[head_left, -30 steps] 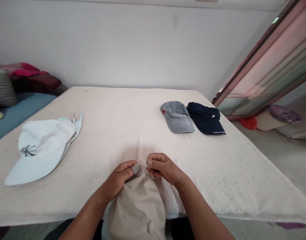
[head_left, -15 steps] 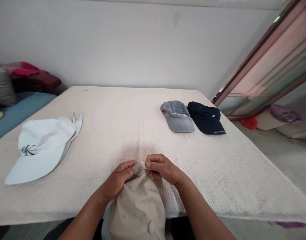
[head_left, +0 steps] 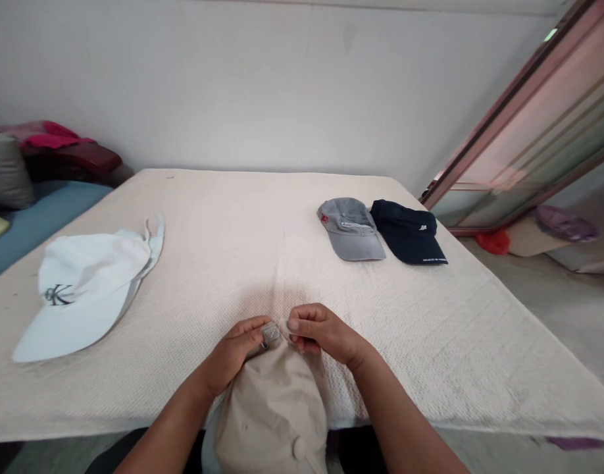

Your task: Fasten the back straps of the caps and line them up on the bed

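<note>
A beige cap (head_left: pixel 275 401) lies at the table's front edge, its back strap turned away from me. My left hand (head_left: pixel 235 349) pinches the strap beside a metal buckle (head_left: pixel 271 333). Just to the right, my right hand (head_left: pixel 319 332) has its thumb and fingers pinched at the strap's end, close to the buckle. How much of the strap sits inside the right fingers is hidden. The cap's crown, with its round top button, faces up toward me, and its brim is mostly out of sight.
A white cap (head_left: pixel 85 289) with dark letters lies on the left of the cloth-covered table (head_left: pixel 223 224). A grey cap (head_left: pixel 350 227) and a navy cap (head_left: pixel 408 230) lie side by side at the back right. A wall stands behind; a sliding door (head_left: pixel 524 145) is at the right.
The buckle has turned slightly to show more of its face, and the strap end by my right fingers has shifted a little. Both hands stay nearly in place.
</note>
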Available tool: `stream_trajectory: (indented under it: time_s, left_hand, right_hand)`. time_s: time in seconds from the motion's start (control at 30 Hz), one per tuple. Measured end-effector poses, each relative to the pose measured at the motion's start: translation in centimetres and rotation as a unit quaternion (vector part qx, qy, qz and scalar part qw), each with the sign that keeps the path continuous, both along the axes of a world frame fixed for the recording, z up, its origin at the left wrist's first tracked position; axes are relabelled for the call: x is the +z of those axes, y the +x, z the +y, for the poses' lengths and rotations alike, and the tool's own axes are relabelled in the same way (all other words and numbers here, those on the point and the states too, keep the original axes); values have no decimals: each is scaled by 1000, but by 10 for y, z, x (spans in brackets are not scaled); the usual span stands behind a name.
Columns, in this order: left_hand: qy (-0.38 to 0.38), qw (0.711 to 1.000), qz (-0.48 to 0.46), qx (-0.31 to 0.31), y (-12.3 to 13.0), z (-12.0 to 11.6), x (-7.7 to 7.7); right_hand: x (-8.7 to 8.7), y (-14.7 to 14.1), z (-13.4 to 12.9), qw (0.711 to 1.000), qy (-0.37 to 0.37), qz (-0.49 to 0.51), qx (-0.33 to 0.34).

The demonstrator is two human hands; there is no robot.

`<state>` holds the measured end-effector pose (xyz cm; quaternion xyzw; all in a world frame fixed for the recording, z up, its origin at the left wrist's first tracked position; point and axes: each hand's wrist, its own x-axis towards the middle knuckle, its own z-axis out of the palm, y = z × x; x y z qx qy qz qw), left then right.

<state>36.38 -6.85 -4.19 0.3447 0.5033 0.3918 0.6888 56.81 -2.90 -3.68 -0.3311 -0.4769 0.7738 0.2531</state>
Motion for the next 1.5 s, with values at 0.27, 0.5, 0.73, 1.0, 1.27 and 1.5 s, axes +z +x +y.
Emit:
stream_trajectory:
  time_s: [0.27,0.5,0.73,1.0,1.27,1.5]
  left_hand:
    - [8,1000,-11,-21,2,0,1]
    - [14,993,-50,-107,3,1,4]
    - [13,989,-25,-146,2,2,6]
    - [1,993,-13,-119,1,0,6]
    - [6,988,8,-151,3,1,14]
    - [-19,982,-41,-184,3,1,10]
  right_hand:
    - [0,1,1,999,10,-26,23]
    - [3,0,1,997,39,-48,40]
    - [2,2,0,994,49,-62,81]
    - [2,5,1,988,116,-80,70]
    - [6,7,1,982,131,-100,94]
    - [5,6,1,988,114,-76,65]
